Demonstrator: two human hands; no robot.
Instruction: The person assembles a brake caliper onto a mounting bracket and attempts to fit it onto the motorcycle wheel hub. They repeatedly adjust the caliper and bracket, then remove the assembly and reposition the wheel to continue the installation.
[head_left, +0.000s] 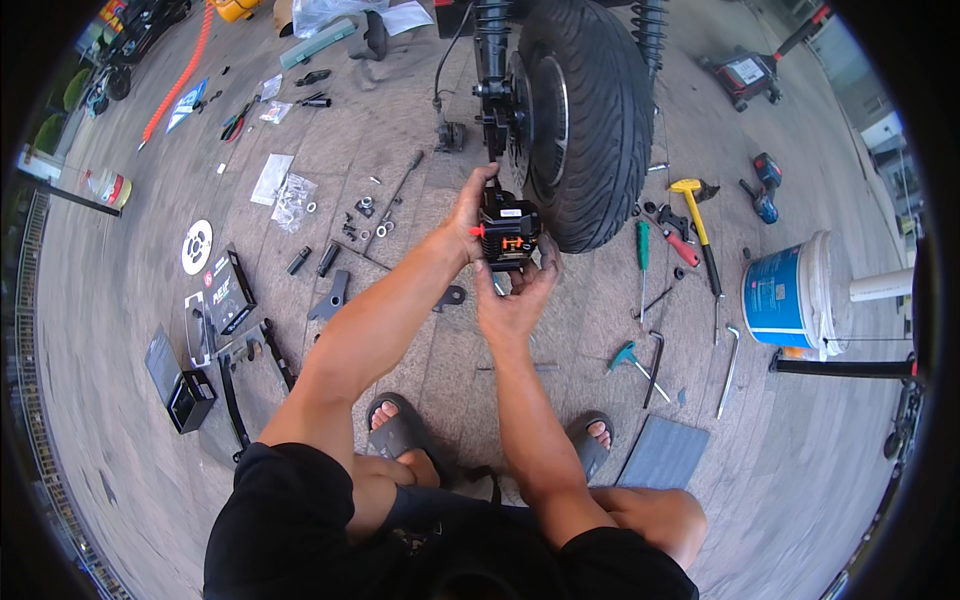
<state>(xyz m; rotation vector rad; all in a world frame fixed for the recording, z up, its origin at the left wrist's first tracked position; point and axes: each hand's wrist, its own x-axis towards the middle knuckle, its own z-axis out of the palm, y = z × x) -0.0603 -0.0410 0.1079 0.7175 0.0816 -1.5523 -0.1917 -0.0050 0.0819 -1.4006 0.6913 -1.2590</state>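
Between my two hands is a black brake caliper (512,240) with orange markings and a small red piece on its left side. My left hand (468,212) grips it from the left, fingers reaching up along its upper edge. My right hand (518,303) is closed around its lower and right side. The caliper sits just below the brake disc (518,120) and the lower end of the fork leg (494,75), left of the wheel's black tyre (610,120). I cannot tell whether it touches the fork. Another small black caliper-like part (451,137) lies left of the fork on a cable.
Washers and bolts (366,206) lie on the paving at left, near a ratchet (413,162) and an opened box (232,292). To the right are a yellow hammer (699,215), a green screwdriver (643,248), hex keys (654,365), a cordless drill (766,185) and a blue-labelled bucket (785,295).
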